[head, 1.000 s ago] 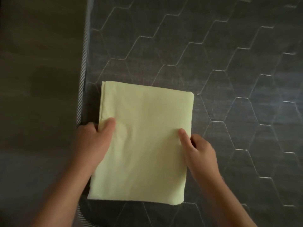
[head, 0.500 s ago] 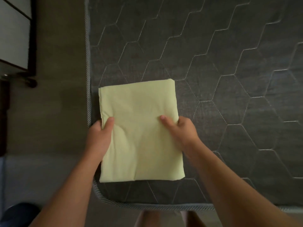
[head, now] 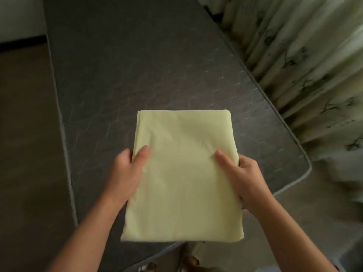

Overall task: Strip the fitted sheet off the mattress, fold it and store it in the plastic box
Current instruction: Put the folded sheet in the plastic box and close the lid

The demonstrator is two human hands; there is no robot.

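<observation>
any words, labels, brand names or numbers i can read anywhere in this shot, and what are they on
None: no text can be read in this view.
folded sheet: plain pale yellow-green, no tag or print showing.
mattress: only stitched quilting lines, no label in view.
curtain: dark blurred marks that look like a printed pattern, not lettering.
</observation>
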